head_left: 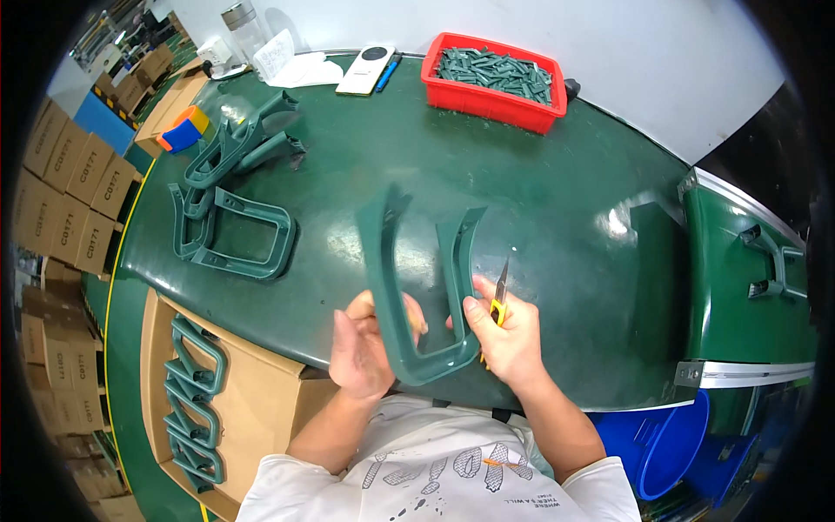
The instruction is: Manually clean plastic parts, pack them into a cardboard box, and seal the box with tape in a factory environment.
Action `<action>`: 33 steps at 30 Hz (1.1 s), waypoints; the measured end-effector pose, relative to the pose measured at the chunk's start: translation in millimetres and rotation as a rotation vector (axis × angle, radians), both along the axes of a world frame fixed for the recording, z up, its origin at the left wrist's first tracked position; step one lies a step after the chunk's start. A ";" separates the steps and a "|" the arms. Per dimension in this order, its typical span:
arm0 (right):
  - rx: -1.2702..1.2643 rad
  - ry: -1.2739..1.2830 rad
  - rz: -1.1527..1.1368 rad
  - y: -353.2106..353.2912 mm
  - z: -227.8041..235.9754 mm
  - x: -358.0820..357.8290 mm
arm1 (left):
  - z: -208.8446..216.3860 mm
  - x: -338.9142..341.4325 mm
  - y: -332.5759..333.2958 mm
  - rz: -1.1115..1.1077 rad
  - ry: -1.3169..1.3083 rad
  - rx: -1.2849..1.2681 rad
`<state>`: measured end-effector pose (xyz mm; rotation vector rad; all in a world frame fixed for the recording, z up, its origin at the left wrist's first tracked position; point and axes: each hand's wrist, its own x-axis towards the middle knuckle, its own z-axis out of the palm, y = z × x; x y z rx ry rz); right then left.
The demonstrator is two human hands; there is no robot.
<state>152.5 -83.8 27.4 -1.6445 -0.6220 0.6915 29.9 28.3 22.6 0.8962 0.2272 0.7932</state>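
Above the table's near edge I have a U-shaped green plastic bracket [424, 363], its two arms pointing away from me and the left one blurred. My right hand [511, 341] is closed, pinching the bracket's right arm between thumb and fingers. That same hand also keeps small yellow-handled snips [497, 311], blades upward, against the palm. My left hand [364, 352] is open beside the left arm, thumb spread away from it; its fingers pass behind the bracket and show inside the U. Whether they press on it is partly hidden.
Several similar brackets [248, 265] lie at the table's left. Below stands a cardboard box [261, 383] holding more. At the back are a red bin [496, 115] of small green pieces, a notebook [304, 70] and a bottle [246, 30]. A blue tub [674, 452] and green conveyor [731, 296] stand right.
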 end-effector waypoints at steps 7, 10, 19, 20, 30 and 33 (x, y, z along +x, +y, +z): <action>0.079 0.666 0.184 -16.4 19.0 -31.9 | -28.7 19.3 16.7 0.470 0.354 1.326; 0.023 0.445 0.358 -30.9 20.2 -19.0 | -19.4 10.6 11.8 0.373 0.310 1.063; -0.133 -0.834 0.227 -42.8 7.8 13.6 | 1.0 -7.6 16.5 0.185 0.427 1.025; -0.124 -0.857 0.221 -42.7 7.5 14.0 | 2.5 -8.6 16.1 0.160 0.432 1.008; -0.066 -0.988 0.210 -40.7 4.7 16.4 | 5.5 -15.9 18.3 -0.045 0.465 0.873; -0.075 -1.019 0.207 -40.7 5.1 15.1 | 4.3 -16.8 18.1 -0.085 0.472 0.791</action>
